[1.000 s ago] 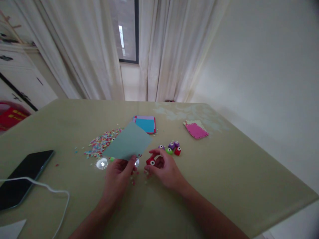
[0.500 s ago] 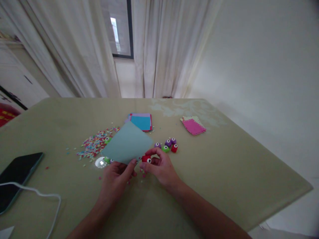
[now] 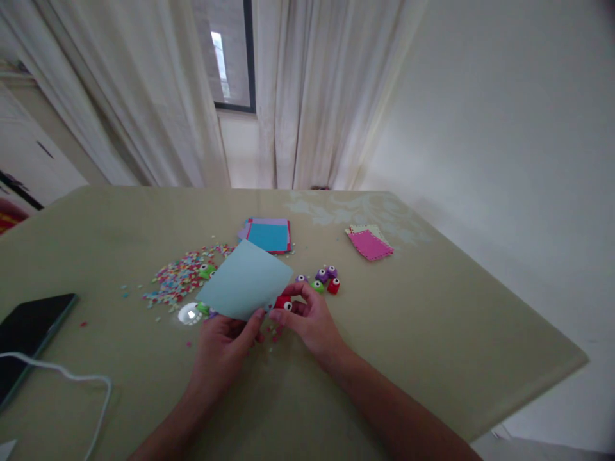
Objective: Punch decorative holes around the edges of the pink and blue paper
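Note:
My left hand [image 3: 228,346] pinches a light blue square of paper [image 3: 246,278] by its near corner, thumb on top. The sheet is tilted, with its far corner pointing away. My right hand [image 3: 312,320] grips a small red craft punch [image 3: 284,302] with a white eye on it, between thumb and fingers. The punch sits at the sheet's right-hand near edge, where small holes show; whether paper is inside its slot I cannot tell. Just beyond my right hand are several more punches [image 3: 321,275] in purple, green and red. Pink bits [image 3: 275,331] lie below my fingers.
Colourful confetti [image 3: 185,275] is heaped at left, with a green punch [image 3: 206,270] in it. Behind lie stacked coloured sheets [image 3: 269,237]; to the right, a pink sheet with a punched edge [image 3: 369,244]. A dark tablet [image 3: 33,333] and white cable [image 3: 72,371] are at far left.
The light blue sheet has tilted slightly, its far corner lower and a little to the left. Both hands keep their holds; the whole view has shifted slightly.

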The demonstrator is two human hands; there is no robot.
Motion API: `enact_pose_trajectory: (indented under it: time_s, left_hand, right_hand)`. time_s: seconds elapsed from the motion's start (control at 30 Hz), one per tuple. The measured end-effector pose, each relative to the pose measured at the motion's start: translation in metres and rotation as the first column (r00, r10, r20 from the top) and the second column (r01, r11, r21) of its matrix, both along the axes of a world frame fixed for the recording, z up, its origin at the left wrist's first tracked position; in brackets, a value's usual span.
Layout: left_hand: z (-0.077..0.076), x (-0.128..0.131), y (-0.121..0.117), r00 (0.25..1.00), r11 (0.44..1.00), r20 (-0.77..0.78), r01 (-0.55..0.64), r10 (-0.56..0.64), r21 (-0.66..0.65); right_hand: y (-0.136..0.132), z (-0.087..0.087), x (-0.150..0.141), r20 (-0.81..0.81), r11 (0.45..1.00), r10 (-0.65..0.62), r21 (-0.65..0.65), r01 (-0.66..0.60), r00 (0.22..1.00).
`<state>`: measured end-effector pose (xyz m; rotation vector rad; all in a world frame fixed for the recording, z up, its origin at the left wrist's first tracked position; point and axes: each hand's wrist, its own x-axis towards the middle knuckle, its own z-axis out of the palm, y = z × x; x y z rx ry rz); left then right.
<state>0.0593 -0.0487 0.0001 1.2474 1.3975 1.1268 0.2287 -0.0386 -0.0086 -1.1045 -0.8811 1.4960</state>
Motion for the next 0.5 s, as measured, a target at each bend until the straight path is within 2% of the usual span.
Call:
enact_pose_trajectory:
  time_s: [0.27, 0.5]
  left_hand:
    - [-0.0003, -0.0010, 0.0010, 0.997, 0.999, -0.060, 0.041, -0.043, -0.029]
    - [0.0006, 0.0039, 0.0014, 0.995, 0.994, -0.023, 0.093, -0.094, -0.057]
  right_hand:
    - [0.0025, 0.0015, 0.0032, -0.103, 1.000, -0.020, -0.022, 0.018, 0.994]
    - [0.0044, -0.0067, 0.0025, -0.063, 1.000, 0.018, -0.025, -0.019, 0.998]
